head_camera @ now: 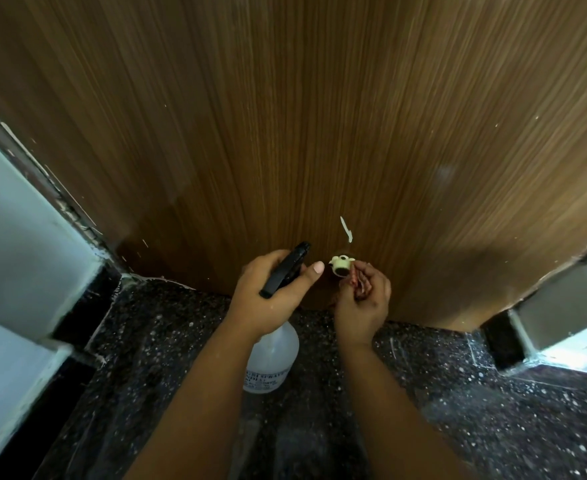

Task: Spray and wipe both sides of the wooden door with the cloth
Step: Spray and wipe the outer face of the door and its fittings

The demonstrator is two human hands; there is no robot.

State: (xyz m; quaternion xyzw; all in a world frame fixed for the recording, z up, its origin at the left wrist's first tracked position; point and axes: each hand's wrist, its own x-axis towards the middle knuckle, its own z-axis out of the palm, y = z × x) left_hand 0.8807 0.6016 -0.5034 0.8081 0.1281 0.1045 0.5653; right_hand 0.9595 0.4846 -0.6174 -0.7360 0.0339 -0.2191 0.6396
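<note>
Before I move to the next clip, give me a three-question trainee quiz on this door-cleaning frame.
1. True or false: the left hand grips the spray bottle.
2. The right hand holds: A) a reddish cloth B) a sponge C) nothing.
3. Fill in: the cream door stopper sits low on the wooden ____.

Key: 1 true; 2 A; 3 door.
</note>
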